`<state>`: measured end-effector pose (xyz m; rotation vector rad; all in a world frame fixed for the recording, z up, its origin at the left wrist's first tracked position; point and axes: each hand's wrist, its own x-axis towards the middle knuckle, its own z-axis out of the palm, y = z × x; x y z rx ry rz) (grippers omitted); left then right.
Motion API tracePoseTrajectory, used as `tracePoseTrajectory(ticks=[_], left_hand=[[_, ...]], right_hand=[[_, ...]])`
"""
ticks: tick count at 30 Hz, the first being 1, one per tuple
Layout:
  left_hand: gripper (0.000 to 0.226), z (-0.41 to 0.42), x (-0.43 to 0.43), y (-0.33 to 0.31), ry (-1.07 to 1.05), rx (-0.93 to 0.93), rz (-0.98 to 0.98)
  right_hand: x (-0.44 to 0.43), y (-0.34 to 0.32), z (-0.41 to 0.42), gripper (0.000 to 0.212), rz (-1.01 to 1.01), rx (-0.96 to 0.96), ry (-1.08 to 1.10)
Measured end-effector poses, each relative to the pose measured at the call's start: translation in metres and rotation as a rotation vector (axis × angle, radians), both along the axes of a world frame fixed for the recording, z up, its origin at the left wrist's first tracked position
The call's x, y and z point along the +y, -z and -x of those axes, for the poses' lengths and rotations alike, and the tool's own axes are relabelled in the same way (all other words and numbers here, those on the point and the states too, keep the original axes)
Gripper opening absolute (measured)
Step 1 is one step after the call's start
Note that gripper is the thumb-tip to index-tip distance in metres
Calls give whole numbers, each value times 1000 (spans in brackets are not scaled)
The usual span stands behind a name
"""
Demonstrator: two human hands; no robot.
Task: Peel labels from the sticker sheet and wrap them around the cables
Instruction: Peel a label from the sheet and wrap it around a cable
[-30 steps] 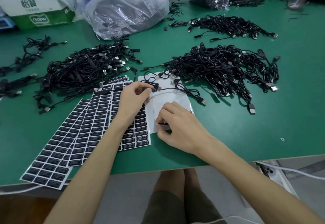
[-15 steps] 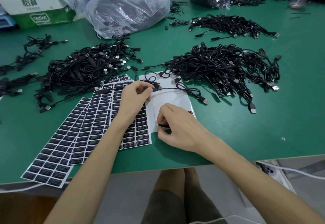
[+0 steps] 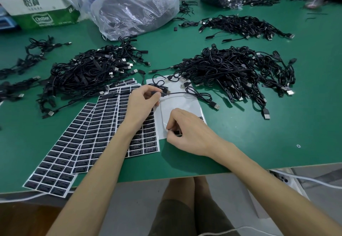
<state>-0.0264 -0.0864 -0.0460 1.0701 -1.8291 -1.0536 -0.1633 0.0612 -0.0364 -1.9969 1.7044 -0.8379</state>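
Peeling 1 label — barely lifted since 1 s ago.
Pinching it at near edge of sticker sheet with right hand; pinching cable over far end with left hand, unmoved — wrap likely next.

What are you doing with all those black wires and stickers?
It's a labelling job at a green table. The left hand holds one black cable over a nearly bare white sticker sheet, while the right hand pinches a black label at that sheet. Full label sheets lie on the left; heaps of cables wait behind.
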Motion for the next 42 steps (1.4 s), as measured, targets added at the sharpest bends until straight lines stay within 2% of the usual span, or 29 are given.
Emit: tracePoseTrajectory(ticks=[9,18,23,27,34,42], left_hand=[[12,1,-1,1,7,-6,-6],[12,0,-1,1,7,-16,5],[11,1,0,0,6,-16,1],[11,0,1,-1,3,-19,8],[11,1,1,0,4,-16,-3],[12,0,0,0,5,-23,2]], right_hand=[[-2,2,2,7,-52,-75,27],[-1,-2,2,17,-83,-145,-8],[0,-3,2,13,-85,-163,-9],[1,-1,3,8,-57,-115,-26],[5,1,-1,13,102,36,27],[5,1,-1,14,93,63,80]])
